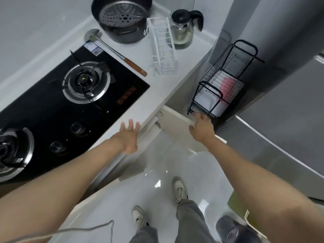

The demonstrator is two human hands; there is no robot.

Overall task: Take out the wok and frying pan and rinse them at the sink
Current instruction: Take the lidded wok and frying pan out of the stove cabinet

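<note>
No wok or frying pan is in view. My right hand (201,128) holds the top edge of a cream cabinet door (175,123) under the counter; the door stands swung out toward me. My left hand (128,135) hovers over the front edge of the white counter (150,102), fingers spread, holding nothing. What is inside the cabinet is hidden below the counter.
A black two-burner gas hob (70,102) fills the left counter. Behind it lie a ladle (114,51), a black pot with a steamer insert (122,20), a white wire rack (163,48) and a glass kettle (184,27). A black wire rack (222,81) stands beside the grey fridge (280,111).
</note>
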